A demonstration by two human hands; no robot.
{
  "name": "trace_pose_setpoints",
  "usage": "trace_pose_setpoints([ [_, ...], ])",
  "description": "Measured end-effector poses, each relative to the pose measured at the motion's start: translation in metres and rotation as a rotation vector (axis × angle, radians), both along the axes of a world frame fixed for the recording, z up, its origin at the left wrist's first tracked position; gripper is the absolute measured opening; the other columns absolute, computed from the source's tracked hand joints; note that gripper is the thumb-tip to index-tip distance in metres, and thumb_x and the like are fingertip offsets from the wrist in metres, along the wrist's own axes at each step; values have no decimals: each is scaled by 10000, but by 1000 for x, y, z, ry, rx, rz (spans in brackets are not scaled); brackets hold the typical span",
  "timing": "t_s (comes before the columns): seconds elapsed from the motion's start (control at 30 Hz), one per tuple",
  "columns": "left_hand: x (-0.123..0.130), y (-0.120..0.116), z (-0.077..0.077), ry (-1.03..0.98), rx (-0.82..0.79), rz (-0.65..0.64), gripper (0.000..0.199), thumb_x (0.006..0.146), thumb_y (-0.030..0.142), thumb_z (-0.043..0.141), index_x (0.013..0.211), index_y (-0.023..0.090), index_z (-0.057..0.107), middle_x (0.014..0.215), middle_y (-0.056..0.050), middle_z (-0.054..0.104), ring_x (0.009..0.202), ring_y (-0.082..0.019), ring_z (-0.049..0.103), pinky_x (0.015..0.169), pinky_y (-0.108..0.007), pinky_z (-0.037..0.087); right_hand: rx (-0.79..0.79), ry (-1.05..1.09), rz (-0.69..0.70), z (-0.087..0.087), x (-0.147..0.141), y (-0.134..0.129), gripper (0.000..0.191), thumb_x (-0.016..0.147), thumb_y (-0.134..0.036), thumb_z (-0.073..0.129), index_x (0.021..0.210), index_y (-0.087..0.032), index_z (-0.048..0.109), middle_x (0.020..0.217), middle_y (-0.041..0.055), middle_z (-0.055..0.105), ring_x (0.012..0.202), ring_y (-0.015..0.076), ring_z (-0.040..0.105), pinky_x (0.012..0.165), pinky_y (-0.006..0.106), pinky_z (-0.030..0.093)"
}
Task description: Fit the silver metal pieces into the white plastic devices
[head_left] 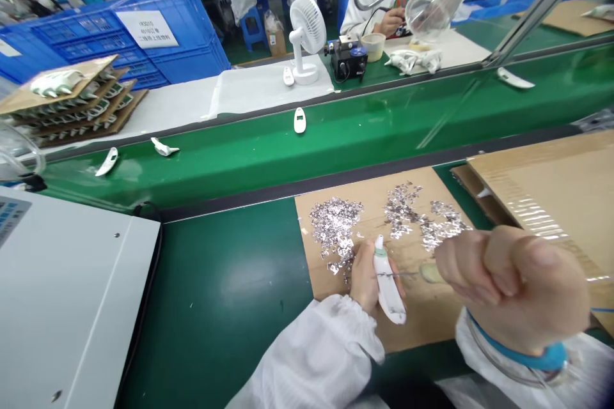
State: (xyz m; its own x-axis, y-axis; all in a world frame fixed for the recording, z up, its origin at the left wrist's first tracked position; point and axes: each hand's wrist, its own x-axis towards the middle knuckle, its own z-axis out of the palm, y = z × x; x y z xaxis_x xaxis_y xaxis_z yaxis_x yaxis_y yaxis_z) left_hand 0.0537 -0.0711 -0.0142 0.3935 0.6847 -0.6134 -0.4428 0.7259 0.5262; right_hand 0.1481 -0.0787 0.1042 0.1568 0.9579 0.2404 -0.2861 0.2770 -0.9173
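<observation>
My left hand [365,278] is closed around a white ear thermometer [389,291], its narrow tip pointing away from me and a pale green ring below the tip. My right hand [513,287], slightly blurred, is wrapped around a thin-shafted tool with a pale yellow handle [432,273], which looks like a screwdriver. Its metal shaft reaches left to the side of the thermometer; the exact contact is unclear. Under both hands lies a cardboard sheet [330,323], carrying piles of small shiny metal pieces [336,223].
Beyond the table runs a green conveyor belt [230,153] with several white thermometer parts on it. A pale metal box [71,294] stands left, flat cardboard [551,185] lies right. Across the belt are stacked trays [71,102], a fan [306,32] and a person at work.
</observation>
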Motion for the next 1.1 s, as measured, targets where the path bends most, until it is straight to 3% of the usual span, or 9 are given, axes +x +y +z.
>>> trace_pose_setpoints([
  [0.37, 0, -1, 0, 63, 17, -36, 610, 807, 685, 334, 493, 196, 517, 328, -15, 448, 270, -117, 361, 312, -255, 246, 38, -9, 36, -6, -6, -4, 444, 926, -351, 448, 522, -189, 362, 399, -32, 269, 357, 98, 312, 360, 275, 224],
  [0.57, 2, 4, 2, 117, -40, 89, 530, 779, 625, 485, 462, 201, 466, 360, 12, 441, 338, -97, 372, 376, -243, 282, 206, -149, 107, -11, -8, -12, 387, 947, -254, 405, 566, -189, 410, 459, -28, 341, 408, 106, 362, 410, 279, 245],
  [0.73, 2, 3, 2, 115, 2, -22, 618, 772, 722, 367, 455, 206, 487, 339, -18, 446, 318, -138, 413, 352, -264, 275, 120, 38, 59, -1, -6, -11, 418, 938, -296, 420, 536, -189, 376, 418, -33, 313, 380, 99, 331, 386, 269, 266],
  [0.97, 1, 2, 7, 130, 35, 132, 460, 801, 562, 493, 514, 208, 431, 411, 38, 435, 386, -105, 384, 422, -237, 322, 180, 43, 63, -4, -12, -4, 412, 925, -251, 420, 524, -175, 368, 405, -31, 319, 363, 86, 337, 368, 253, 247],
  [1.1, 1, 3, 8, 102, 9, 147, 450, 805, 535, 501, 508, 208, 415, 420, 41, 423, 389, -99, 376, 423, -236, 312, 175, 31, 51, -7, -13, -6, 419, 929, -271, 428, 526, -172, 372, 415, -32, 324, 372, 86, 348, 371, 258, 243],
])
